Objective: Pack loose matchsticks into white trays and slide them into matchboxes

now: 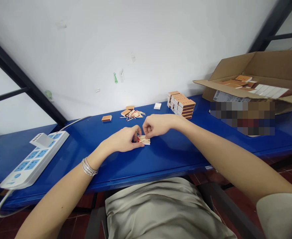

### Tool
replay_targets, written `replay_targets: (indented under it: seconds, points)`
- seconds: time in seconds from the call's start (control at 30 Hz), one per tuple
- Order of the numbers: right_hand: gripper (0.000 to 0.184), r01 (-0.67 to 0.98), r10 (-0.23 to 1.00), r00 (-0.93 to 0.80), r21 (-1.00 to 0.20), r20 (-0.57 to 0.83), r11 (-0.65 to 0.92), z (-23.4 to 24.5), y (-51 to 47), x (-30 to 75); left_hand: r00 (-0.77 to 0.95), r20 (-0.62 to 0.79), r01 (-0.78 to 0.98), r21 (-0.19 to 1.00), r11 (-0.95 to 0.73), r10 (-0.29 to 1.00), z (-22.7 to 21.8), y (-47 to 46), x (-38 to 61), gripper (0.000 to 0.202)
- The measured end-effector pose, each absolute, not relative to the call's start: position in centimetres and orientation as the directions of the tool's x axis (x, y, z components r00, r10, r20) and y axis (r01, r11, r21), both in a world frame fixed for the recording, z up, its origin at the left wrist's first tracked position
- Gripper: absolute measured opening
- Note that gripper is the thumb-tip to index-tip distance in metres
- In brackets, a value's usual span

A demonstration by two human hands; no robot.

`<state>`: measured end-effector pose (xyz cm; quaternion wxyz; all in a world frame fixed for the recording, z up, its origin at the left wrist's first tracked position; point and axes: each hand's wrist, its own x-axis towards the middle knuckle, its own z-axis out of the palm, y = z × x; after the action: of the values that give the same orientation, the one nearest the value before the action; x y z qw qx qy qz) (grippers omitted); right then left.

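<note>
A small white matchbox tray (147, 143) filled with red-tipped matches (143, 139) rests on the blue table in front of me. My left hand (126, 138) grips the tray's left end, thumb along the near side and fingers behind it. From the right, my right hand (156, 126) is closed, its fingertips pinched down at the matches inside; exactly how many it holds is hidden. Behind the hands lies a loose pile of matches (135, 114) beside brown matchbox covers (126, 113). Another matchbox (106, 118) lies to the left of that pile.
Stacked matchboxes (183, 103) stand at the back right, near a small white piece (157, 106). An open cardboard box (238, 69) with more matchboxes occupies the right side. On the left sits a white power strip (36, 159) with its cable. A wall rises behind the blue table (126, 166).
</note>
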<state>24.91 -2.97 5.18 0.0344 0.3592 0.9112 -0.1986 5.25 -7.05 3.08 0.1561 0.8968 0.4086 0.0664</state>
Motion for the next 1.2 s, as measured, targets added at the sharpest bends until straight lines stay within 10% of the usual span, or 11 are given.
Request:
replay_targets:
  seconds: [0.43,1.2]
  points:
    - [0.062,0.668,0.635,-0.743,-0.305,-0.213,0.679,4.6,-2.4,25.1,0.692,-0.005,0.66,0.409,-0.63,0.722,3.3,-6.4,4.8,0.022]
    - [0.05,0.545,0.55,-0.816,-0.551,-0.176,0.632,2.3,0.4,25.2,0.698,-0.041,0.635,0.496,-0.592,0.715,3.1,-6.1,4.6,0.025]
